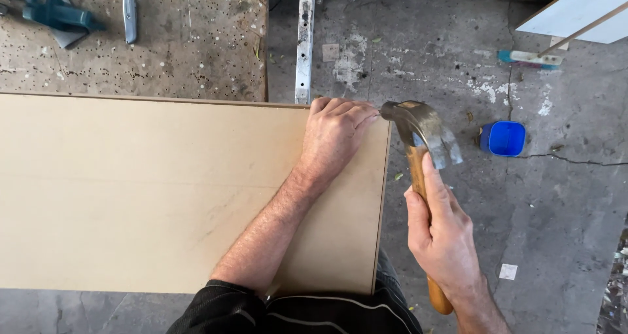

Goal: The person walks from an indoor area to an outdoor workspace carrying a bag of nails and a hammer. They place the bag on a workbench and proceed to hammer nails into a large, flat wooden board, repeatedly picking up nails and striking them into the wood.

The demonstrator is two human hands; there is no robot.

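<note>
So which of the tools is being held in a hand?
The wooden-handled hammer, gripped by the right hand. The grey utility knife and blue tool lie untouched on the speckled bench top.

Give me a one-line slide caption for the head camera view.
Left hand pinches at the corner of a tan board while the right hand brings a wooden-handled claw hammer to it.

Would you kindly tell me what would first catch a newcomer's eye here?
The wooden-handled claw hammer at centre right, gripped by the right hand, its head at the board's corner. There the left hand pinches something too small to see. The large tan flat board fills the left half.
</note>
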